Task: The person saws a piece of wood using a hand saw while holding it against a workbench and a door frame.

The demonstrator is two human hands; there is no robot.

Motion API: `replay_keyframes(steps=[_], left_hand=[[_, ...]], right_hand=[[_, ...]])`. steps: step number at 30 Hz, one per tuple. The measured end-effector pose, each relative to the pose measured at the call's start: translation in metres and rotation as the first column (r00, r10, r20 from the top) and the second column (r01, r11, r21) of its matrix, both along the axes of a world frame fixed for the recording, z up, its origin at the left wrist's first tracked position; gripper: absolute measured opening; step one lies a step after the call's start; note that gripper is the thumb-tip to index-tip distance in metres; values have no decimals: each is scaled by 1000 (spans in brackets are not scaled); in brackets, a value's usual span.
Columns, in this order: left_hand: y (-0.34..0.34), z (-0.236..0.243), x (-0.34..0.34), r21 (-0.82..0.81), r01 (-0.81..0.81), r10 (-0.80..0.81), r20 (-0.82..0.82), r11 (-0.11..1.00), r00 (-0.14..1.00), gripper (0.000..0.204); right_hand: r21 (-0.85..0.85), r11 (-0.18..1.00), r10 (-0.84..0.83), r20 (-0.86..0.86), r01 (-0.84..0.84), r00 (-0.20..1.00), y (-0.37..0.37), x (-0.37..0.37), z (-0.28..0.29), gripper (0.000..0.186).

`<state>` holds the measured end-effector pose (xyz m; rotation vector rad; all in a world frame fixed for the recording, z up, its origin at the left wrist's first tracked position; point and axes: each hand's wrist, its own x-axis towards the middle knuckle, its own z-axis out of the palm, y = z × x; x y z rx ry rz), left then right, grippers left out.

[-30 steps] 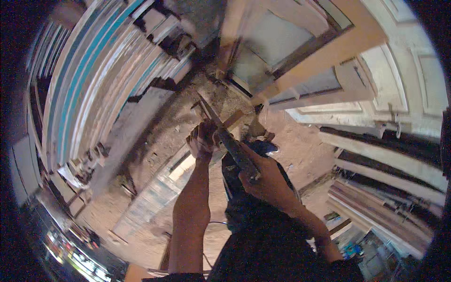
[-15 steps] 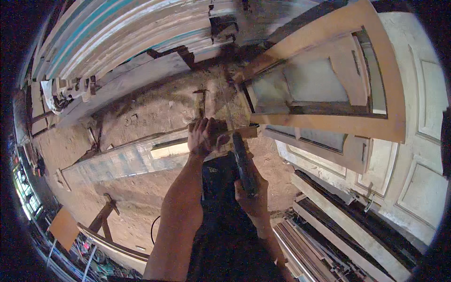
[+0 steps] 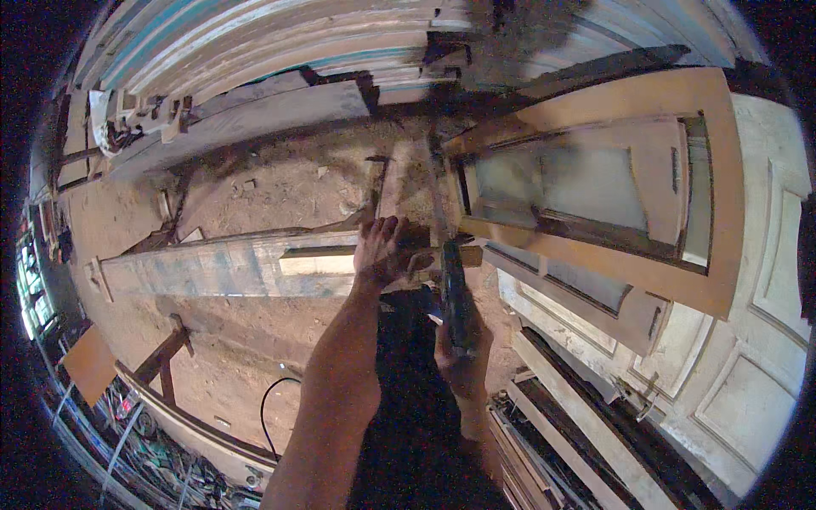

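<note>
My right hand is closed round the dark handle of a handsaw. The narrow blade points away from me and crosses a short brown piece of wood. My left hand presses down on that piece, fingers over it and thumb toward the blade. How far the saw has cut in cannot be made out. Beneath lies a low bench of worn grey plank. A pale wooden block rests on the plank, just left of my left wrist.
An orange-brown door frame leans at the right, before a white panelled door. Long boards lie at the lower right. Stacked planks fill the far side. A small trestle and a black cable are at the lower left.
The view has turned, so the bench and doors sit differently in the picture. My right hand still grips the saw, and my left hand stays on the piece of wood.
</note>
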<state>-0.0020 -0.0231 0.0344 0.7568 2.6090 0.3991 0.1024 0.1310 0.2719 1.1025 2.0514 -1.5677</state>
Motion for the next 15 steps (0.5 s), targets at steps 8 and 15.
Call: replay_keyframes(steps=[8,15], left_hand=[[9,34,-9,114,2,1,-22,994,1000,88],[9,28,-8,88,22,-11,-128,996,992,84]], right_hand=[[345,863,287,264,-368,921,-5,26,136,46],[315,948,115,-195,-48,974,2,57,-1,48]])
